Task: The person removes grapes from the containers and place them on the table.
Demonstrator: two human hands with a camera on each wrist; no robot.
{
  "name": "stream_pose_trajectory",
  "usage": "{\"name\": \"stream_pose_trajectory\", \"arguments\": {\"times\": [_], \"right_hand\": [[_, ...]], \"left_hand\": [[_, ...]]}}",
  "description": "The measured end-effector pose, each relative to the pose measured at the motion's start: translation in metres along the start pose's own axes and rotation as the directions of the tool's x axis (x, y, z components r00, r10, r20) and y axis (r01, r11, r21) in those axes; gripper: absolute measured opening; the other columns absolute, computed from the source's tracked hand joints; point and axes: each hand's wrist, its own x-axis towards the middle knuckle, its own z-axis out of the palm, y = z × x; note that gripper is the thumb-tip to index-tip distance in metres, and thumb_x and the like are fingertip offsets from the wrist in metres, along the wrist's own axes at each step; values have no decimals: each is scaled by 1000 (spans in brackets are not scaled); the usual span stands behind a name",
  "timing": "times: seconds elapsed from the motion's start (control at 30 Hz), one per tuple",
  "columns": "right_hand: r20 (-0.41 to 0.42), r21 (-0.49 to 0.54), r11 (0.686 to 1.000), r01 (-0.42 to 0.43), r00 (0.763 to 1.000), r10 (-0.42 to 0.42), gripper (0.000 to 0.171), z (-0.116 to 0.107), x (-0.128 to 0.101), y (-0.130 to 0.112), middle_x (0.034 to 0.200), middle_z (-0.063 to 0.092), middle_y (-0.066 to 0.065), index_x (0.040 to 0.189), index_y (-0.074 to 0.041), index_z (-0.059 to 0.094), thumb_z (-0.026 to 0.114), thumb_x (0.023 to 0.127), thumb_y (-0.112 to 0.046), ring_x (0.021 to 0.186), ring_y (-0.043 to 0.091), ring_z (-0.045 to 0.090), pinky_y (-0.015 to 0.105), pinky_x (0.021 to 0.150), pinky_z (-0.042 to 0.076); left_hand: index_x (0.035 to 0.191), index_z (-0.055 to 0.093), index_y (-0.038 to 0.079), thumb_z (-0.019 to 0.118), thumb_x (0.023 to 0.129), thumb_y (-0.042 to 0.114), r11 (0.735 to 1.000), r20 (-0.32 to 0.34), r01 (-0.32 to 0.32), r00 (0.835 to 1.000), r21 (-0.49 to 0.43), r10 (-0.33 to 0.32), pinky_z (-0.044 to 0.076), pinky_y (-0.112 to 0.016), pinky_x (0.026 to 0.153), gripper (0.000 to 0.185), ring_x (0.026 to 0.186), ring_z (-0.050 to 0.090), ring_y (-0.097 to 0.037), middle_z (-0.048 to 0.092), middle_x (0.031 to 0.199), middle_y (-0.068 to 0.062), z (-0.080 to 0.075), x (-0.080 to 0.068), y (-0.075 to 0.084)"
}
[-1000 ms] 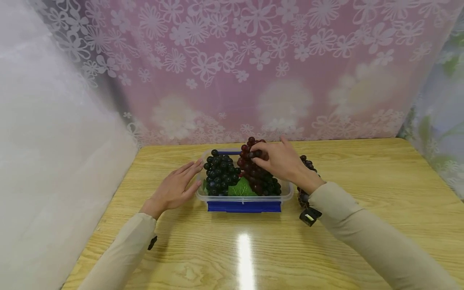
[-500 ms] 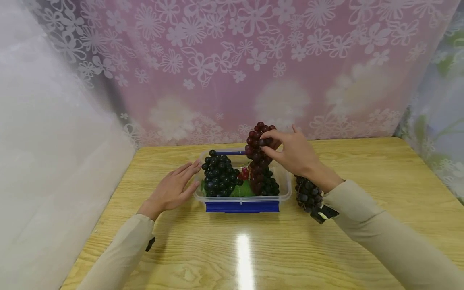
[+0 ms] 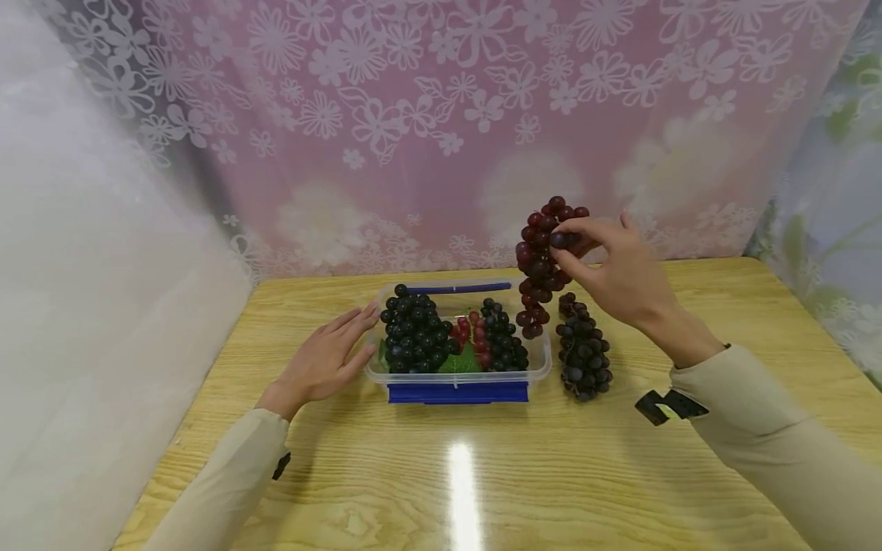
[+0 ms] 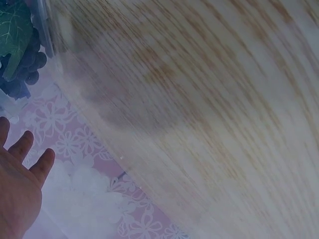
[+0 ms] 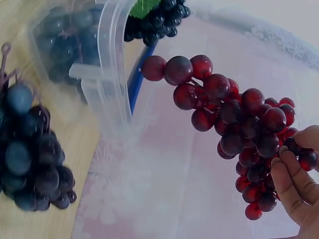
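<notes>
My right hand [image 3: 623, 264] pinches a bunch of dark red grapes [image 3: 537, 264] near its top. The bunch hangs over the right end of a clear plastic box [image 3: 544, 360], and the right wrist view shows the fingers [image 5: 289, 174] on its upper grapes. My left hand [image 3: 324, 360] lies with straight fingers against the box's left side. Inside the box are a black grape bunch [image 3: 413, 333] at the left, small red grapes [image 3: 479, 340] and a green leaf [image 3: 460, 360] in the middle, and another dark bunch [image 3: 506, 337] at the right.
On the table [image 3: 358, 482], just right of the box, lies a dark purple grape bunch [image 3: 584, 352]. Blue latches [image 3: 458, 392] run along the box's front and back. A flowered pink curtain [image 3: 427, 153] hangs behind the table, with a white sheet [image 3: 103, 268] at the left.
My right hand has lifted the red grape bunch up out of the box and carried it to the right, uncovering the small red grapes. The left hand has stayed at the box.
</notes>
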Motion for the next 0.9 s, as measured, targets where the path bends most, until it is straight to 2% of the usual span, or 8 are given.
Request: {"name": "stream_pose_trajectory", "arguments": {"times": [0.1, 0.3, 0.43, 0.7, 0.83, 0.9], "right_hand": [[-27, 13, 999, -31, 999, 31, 26, -9, -4, 4, 87, 68, 12, 116, -6, 66, 67, 91, -16, 80, 32, 63, 42, 115, 6], [-56, -32, 999, -43, 998, 41, 27, -25, -13, 16, 89, 69, 15, 115, -5, 67, 67, 90, -15, 78, 34, 63, 44, 115, 9], [-65, -72, 995, -65, 996, 60, 29, -39, -25, 28, 91, 68, 17, 117, -5, 66, 68, 89, -14, 77, 34, 61, 41, 115, 8], [-56, -155, 983, -103, 994, 96, 33, -56, -54, 53, 90, 67, 22, 117, 0, 65, 69, 88, -15, 68, 44, 61, 44, 115, 11], [-40, -189, 975, -117, 993, 111, 34, -62, -68, 61, 86, 67, 22, 116, 2, 64, 69, 88, -15, 71, 44, 60, 46, 115, 10], [-33, -209, 970, -123, 992, 118, 34, -65, -75, 63, 85, 67, 23, 115, 3, 64, 69, 88, -16, 60, 36, 60, 47, 115, 11]], "left_hand": [[152, 29, 17, 35, 103, 46, 1000, -3, 0, 1000, 1, 0, 25, -51, 109, 57, 141, 24, -24, 20, 157, 4, 0, -1, 0], [152, 29, 17, 34, 102, 46, 1000, -1, 13, 1000, 7, -13, 25, -51, 109, 58, 141, 23, -23, 20, 157, 5, 2, -2, -1], [152, 31, 15, 37, 102, 44, 1000, -12, 4, 1000, 3, -4, 25, -51, 109, 57, 140, 25, -25, 21, 157, 4, 3, -1, -1], [152, 30, 14, 37, 102, 43, 1000, -15, 1, 1000, -3, -1, 26, -52, 109, 57, 141, 24, -25, 22, 157, 3, 2, 0, -1], [152, 29, 15, 35, 103, 44, 1000, -18, -6, 1000, -1, 6, 26, -51, 109, 58, 141, 24, -24, 21, 157, 3, 3, 0, -2], [152, 28, 16, 35, 103, 45, 1000, -19, -7, 1000, 0, 7, 26, -50, 109, 57, 141, 23, -23, 20, 157, 4, 4, 1, -3]]}}
